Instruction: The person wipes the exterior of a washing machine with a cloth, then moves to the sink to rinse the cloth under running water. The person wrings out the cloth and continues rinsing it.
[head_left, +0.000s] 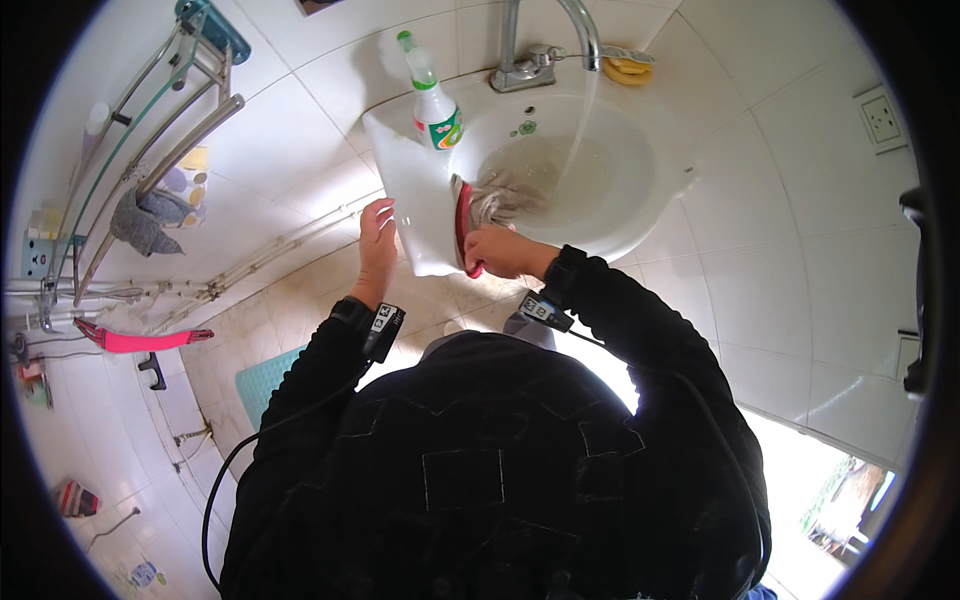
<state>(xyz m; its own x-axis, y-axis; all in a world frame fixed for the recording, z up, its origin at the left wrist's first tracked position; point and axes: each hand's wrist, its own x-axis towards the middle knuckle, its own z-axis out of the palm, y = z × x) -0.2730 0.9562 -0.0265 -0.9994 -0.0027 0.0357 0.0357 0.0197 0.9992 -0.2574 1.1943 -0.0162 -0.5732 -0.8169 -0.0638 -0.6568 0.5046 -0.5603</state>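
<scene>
My right hand (501, 250) grips the near end of a red-edged grey cloth (464, 217) at the left front rim of a white ceramic washbasin (427, 232). The cloth's bunched grey part (506, 199) hangs into the bowl and lies in the water. Off the basin's left edge is my left hand (377, 244), with nothing in it and its fingers a little apart; whether it touches the edge I cannot tell. A stream of water falls from the chrome faucet (589, 41) into the bowl.
On the basin's left ledge stands a spray bottle (435, 120) with a green cap. A yellow item (628, 71) rests behind the faucet's right side. To the left, a glass shelf with metal rails (191, 142) carries a grey cloth (146, 225). A turquoise mat (266, 379) covers part of the floor.
</scene>
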